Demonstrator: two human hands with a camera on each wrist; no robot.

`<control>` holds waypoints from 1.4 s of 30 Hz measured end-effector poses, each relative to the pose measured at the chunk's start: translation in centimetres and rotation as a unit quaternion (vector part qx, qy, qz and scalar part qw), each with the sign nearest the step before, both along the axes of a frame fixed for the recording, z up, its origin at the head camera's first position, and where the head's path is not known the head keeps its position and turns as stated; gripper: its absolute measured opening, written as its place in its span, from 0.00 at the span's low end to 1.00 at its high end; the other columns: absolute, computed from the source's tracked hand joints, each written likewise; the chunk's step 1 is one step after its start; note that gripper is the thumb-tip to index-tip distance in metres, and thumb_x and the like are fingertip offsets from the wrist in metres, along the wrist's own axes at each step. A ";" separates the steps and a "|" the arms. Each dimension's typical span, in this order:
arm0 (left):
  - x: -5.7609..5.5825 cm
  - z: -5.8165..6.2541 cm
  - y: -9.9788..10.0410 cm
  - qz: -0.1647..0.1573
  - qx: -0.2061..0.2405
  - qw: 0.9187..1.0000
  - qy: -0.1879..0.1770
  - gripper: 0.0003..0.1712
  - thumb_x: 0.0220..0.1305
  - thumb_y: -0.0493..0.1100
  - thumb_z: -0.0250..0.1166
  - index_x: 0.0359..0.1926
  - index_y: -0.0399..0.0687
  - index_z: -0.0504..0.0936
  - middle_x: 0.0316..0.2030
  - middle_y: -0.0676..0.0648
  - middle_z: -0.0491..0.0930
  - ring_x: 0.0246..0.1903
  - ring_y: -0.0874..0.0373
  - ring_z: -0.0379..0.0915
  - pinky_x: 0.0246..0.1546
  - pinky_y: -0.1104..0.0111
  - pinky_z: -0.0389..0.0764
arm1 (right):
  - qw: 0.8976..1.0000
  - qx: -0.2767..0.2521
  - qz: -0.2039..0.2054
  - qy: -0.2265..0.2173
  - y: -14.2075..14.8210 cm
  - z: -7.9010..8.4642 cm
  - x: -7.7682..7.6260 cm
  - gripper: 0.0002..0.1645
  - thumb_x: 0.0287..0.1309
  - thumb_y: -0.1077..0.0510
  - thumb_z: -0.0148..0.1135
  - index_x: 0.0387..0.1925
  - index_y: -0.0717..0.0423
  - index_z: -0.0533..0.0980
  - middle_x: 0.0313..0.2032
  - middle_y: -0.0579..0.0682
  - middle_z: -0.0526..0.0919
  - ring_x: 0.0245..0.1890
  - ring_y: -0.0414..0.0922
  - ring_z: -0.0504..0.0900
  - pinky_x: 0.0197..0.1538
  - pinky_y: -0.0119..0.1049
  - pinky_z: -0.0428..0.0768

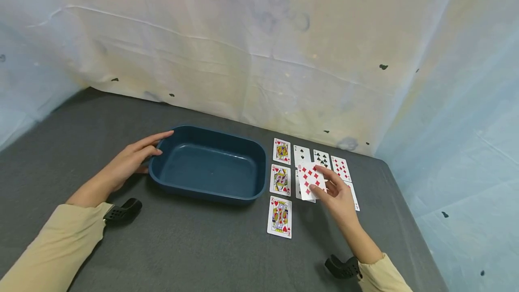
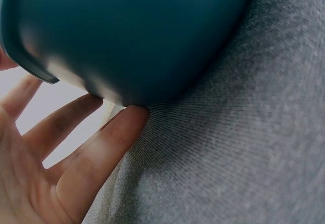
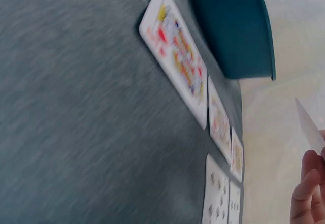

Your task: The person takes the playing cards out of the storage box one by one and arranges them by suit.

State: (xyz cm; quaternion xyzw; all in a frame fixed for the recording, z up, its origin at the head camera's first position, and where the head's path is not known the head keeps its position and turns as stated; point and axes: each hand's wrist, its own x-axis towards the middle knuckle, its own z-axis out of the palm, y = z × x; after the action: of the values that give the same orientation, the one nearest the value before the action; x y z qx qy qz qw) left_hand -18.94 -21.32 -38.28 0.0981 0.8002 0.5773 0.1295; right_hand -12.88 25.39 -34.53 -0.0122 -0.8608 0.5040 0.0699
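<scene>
My left hand [image 1: 125, 166] holds the left end of a dark blue rectangular plastic bin [image 1: 215, 195], fingers at its rim. In the left wrist view, several fingertips touch the bin's outer wall [image 2: 127, 41]. My right hand [image 1: 339, 197] pinches a diamonds playing card [image 1: 309, 178] between thumb and fingers, above other cards. That card appears almost edge-on in the right wrist view [image 3: 309, 125]. Beside the bin lies a column of face-up hearts: a jack [image 1: 281, 151], a queen [image 1: 280, 180] and a king [image 1: 279, 216]. The bin's visible inside holds nothing.
Right of the hearts, a spades card [image 1: 302, 154], a clubs card [image 1: 322, 158] and a diamonds card [image 1: 341, 168] lie face up; more are partly hidden by my right hand. A dark grey cloth [image 1: 202, 247] covers the table, and pale sheeting [image 1: 243, 57] hangs behind.
</scene>
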 end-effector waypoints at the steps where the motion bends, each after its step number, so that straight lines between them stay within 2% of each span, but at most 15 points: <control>1: 0.0 0.0 0.0 0.001 -0.001 1.000 0.001 0.31 0.75 0.51 0.44 0.75 0.67 0.50 0.76 0.44 0.37 0.71 0.33 0.40 0.56 0.30 0.59 | 1.000 0.001 -0.004 -0.001 0.3 -0.1 0.2 0.31 0.55 0.61 0.67 0.62 0.52 0.72 0.60 0.48 0.73 0.48 0.32 0.73 0.53 0.21 0.68; 5: 0.0 0.0 0.0 0.001 -0.003 1.000 0.001 0.31 0.75 0.51 0.44 0.75 0.67 0.50 0.76 0.44 0.37 0.71 0.33 0.40 0.56 0.30 0.60 | 1.000 0.009 -0.021 -0.012 1.2 -0.3 0.9 0.31 0.56 0.59 0.67 0.62 0.50 0.72 0.61 0.45 0.72 0.50 0.31 0.72 0.54 0.19 0.66; 9: 0.0 0.0 -0.1 0.000 -0.004 1.000 0.000 0.31 0.75 0.51 0.44 0.75 0.67 0.49 0.76 0.44 0.38 0.71 0.34 0.41 0.56 0.30 0.59 | 0.999 0.007 -0.031 -0.008 2.0 -0.7 1.6 0.31 0.56 0.60 0.67 0.62 0.51 0.71 0.59 0.44 0.73 0.45 0.29 0.75 0.49 0.19 0.70; 13: -0.1 -0.1 -0.1 -0.001 -0.004 1.000 0.001 0.31 0.75 0.51 0.45 0.75 0.67 0.49 0.76 0.44 0.38 0.71 0.34 0.42 0.56 0.30 0.59 | 0.999 -0.006 -0.039 0.002 2.9 -1.0 2.0 0.31 0.55 0.62 0.67 0.61 0.55 0.72 0.47 0.41 0.78 0.34 0.31 0.77 0.37 0.24 0.76; 17: -0.2 -0.2 -0.2 -0.001 -0.004 1.000 0.002 0.31 0.75 0.51 0.45 0.75 0.67 0.50 0.76 0.44 0.39 0.71 0.35 0.42 0.56 0.30 0.59 | 0.998 -0.019 -0.056 -0.018 4.1 -1.3 2.5 0.31 0.56 0.62 0.67 0.61 0.56 0.70 0.38 0.36 0.80 0.33 0.31 0.79 0.34 0.28 0.79; 24: -0.2 -0.2 -0.2 -0.003 -0.006 1.000 0.002 0.31 0.75 0.52 0.45 0.75 0.67 0.49 0.76 0.44 0.38 0.71 0.34 0.41 0.55 0.29 0.59 | 0.993 -0.005 -0.099 -0.068 6.0 -1.9 3.3 0.32 0.57 0.58 0.66 0.63 0.54 0.68 0.39 0.37 0.73 0.31 0.29 0.75 0.34 0.27 0.77; 29: -0.2 -0.2 -0.2 -0.003 -0.005 1.000 0.001 0.31 0.75 0.52 0.45 0.75 0.67 0.49 0.76 0.44 0.38 0.71 0.33 0.41 0.55 0.29 0.59 | 0.989 0.008 -0.113 -0.093 7.4 -2.3 3.9 0.34 0.57 0.56 0.67 0.64 0.55 0.66 0.37 0.31 0.76 0.31 0.28 0.76 0.34 0.27 0.77; 33: -0.3 -0.2 -0.2 -0.002 -0.008 1.000 0.001 0.31 0.75 0.52 0.44 0.75 0.68 0.49 0.76 0.44 0.38 0.71 0.33 0.41 0.55 0.29 0.59 | 0.985 0.021 -0.125 -0.117 8.2 -2.6 4.3 0.35 0.57 0.54 0.67 0.65 0.54 0.66 0.40 0.33 0.74 0.33 0.27 0.75 0.35 0.27 0.76; 42: -0.3 -0.2 -0.2 -0.003 -0.007 1.000 0.002 0.31 0.75 0.52 0.44 0.75 0.68 0.49 0.76 0.43 0.38 0.71 0.34 0.41 0.55 0.29 0.58 | 0.983 0.032 -0.134 -0.123 9.9 -3.3 5.1 0.35 0.56 0.55 0.68 0.64 0.56 0.66 0.39 0.33 0.75 0.30 0.27 0.74 0.31 0.27 0.76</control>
State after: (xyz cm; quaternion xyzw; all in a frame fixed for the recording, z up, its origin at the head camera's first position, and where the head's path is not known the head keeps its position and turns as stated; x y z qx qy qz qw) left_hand -19.23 -21.49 -38.49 0.1010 0.8043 0.5709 0.1300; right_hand -7.78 35.28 -37.81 -0.1868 -0.8690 0.4572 0.0304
